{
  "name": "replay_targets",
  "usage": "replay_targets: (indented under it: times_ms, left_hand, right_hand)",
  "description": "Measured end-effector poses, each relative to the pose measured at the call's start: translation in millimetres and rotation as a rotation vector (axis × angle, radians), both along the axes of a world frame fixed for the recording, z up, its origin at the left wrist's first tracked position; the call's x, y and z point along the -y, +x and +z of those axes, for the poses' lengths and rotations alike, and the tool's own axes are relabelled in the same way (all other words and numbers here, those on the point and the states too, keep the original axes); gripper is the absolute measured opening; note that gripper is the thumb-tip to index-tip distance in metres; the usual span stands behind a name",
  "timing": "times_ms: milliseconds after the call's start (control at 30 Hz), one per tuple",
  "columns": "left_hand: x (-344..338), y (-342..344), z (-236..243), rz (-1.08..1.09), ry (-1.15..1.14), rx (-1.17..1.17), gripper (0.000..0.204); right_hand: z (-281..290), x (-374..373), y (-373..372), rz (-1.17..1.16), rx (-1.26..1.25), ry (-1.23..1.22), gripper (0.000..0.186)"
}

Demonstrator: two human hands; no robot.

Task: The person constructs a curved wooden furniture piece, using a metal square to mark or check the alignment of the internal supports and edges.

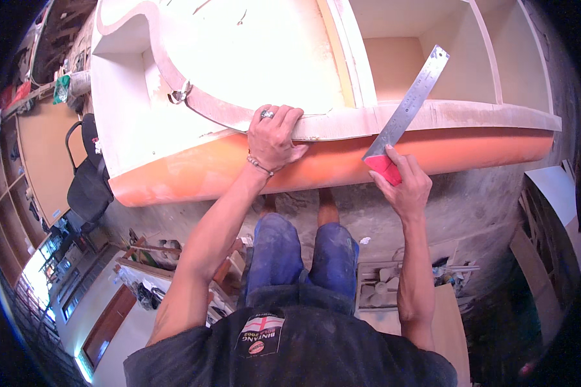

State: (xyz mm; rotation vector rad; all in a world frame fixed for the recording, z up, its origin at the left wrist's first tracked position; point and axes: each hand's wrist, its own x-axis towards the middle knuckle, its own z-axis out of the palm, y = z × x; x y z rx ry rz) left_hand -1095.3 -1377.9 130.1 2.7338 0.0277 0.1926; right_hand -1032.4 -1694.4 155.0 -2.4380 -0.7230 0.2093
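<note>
In my right hand is a try square with a red handle and a steel blade. Its blade slants up and to the right across the pale wooden edge strip of a large cabinet. My left hand grips that same strip to the left, fingers over the top and thumb along the front. Below the strip curves an orange panel. A small metal clip-like piece sits on the strip's curved left part.
Open white compartments lie behind the strip at the right. A black chair stands at the left by a tan board. Wooden offcuts and tools lie around my legs, and boards lean at the far right.
</note>
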Motion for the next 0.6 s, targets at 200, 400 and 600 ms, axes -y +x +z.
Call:
replay_targets:
  times_ms: [200,400,600]
  left_hand:
    - [5,7,-1,0.020,0.069,-0.098,0.062]
    - [2,5,1,0.013,0.114,-0.171,0.068]
    - [5,8,-1,0.011,0.104,-0.167,0.068]
  right_hand:
    - [-4,-10,8,-0.035,0.008,0.042,0.060]
    - [-6,-3,4,-0.007,-0.004,0.095,0.055]
    - [-6,-10,-1,-0.049,0.021,0.072,0.053]
